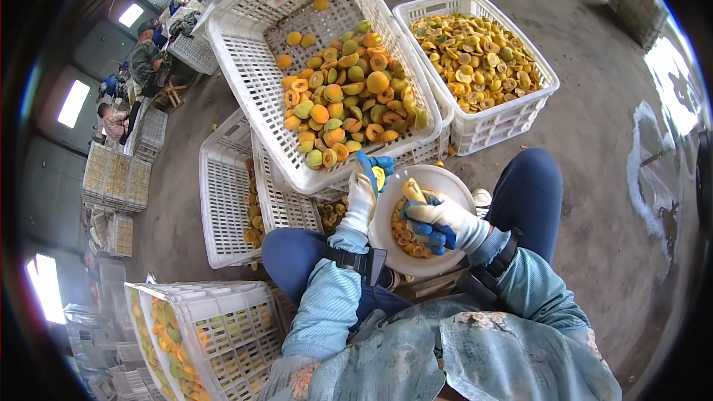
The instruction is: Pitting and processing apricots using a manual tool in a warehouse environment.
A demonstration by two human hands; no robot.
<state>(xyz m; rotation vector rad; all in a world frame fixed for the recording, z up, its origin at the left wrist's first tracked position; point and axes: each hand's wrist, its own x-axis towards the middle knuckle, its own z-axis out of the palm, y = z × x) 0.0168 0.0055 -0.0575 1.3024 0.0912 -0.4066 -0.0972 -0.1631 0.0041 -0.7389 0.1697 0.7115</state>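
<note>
My left hand (365,186), in a white glove with blue-coated fingers, holds a yellow stone-fruit half (379,178) near the front corner of a white plastic crate (239,55). That tilted crate contains whole and halved stone fruit (334,92). Gloved the same way, my right hand (437,217) grips a wooden-handled tool (413,190) with its handle end up and left; the tip is too blurred to identify. Beneath it, a round white tub (384,245) sits between my legs with yellow fruit pieces (404,231) inside, partly hidden by the hand.
On the right, another white crate (501,117) is filled with cut fruit halves (479,61). More crates stand at left (223,195) and lower left (239,323). Several people, one in camouflage (145,61), sit among stacked crates (114,178) farther off. Concrete floor (590,94) lies to the right.
</note>
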